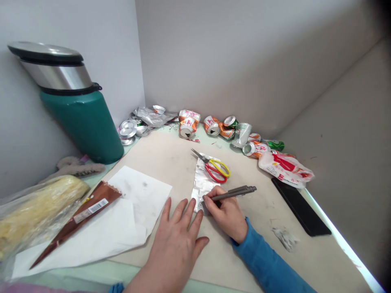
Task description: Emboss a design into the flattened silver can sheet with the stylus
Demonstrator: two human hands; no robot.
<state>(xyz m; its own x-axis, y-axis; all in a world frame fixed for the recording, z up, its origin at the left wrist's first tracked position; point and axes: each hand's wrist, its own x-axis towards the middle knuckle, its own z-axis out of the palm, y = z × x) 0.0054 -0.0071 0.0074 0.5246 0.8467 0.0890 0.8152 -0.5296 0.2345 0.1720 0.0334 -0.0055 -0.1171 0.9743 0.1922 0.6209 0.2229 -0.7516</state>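
A flat, crinkled strip of silvery sheet metal [200,185] lies on the beige mat. My right hand [227,211] grips a grey pen [235,193], its tip down at the strip's near end, where small dark marks show. Fingers spread, my left hand [180,238] lies flat on the mat, its fingertips at the strip's lower left edge. Across the strip's far end rests a pair of scissors [210,163] with one red and one yellow handle loop; no hand touches them.
Crushed drink cans [189,124] line the back wall, with can ends [128,129] at left. A green flask [82,122], white paper [131,211], brown wrapper [79,215] and bagged yellow food [42,207] stand left. A phone [301,206], plastic packet [285,169] and crumpled scrap [285,238] lie right.
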